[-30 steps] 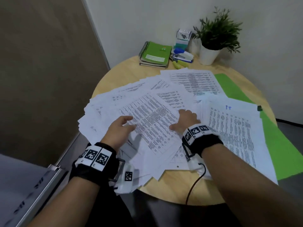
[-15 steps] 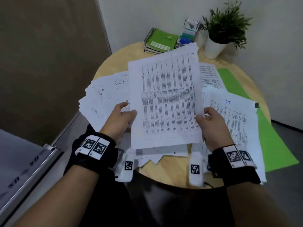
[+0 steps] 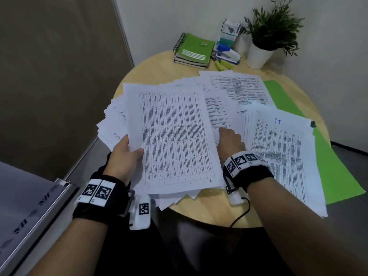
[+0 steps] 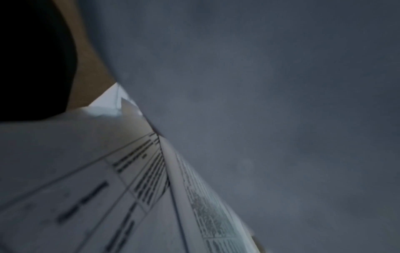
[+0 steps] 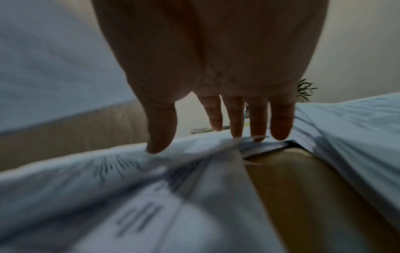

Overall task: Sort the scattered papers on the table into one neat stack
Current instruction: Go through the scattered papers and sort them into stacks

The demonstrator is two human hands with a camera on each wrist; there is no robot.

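Observation:
Printed white papers [image 3: 223, 108] lie fanned over the round wooden table [image 3: 155, 76]. My left hand [image 3: 127, 152] grips the left edge of a sheet printed with a table [image 3: 175, 136], thumb on top, holding it above the pile. In the left wrist view that sheet's grey underside [image 4: 259, 102] fills the frame above more printed pages [image 4: 108, 196]. My right hand [image 3: 231, 140] reaches flat over the papers right of the held sheet. Its fingers [image 5: 236, 119] are straight, with the tips touching the paper edges. A thicker pile [image 3: 286, 156] lies at the right.
A green folder [image 3: 330, 166] lies under the right pile. At the back stand green spiral notebooks [image 3: 194, 50], a heap of stationery [image 3: 227, 50] and a potted plant [image 3: 266, 36]. A wall is close behind, a brown panel at the left.
Both hands lifted a sheet from the pile half a second ago. Now the right hand has let go and moved onto the papers to the right; the left alone holds the sheet, lower.

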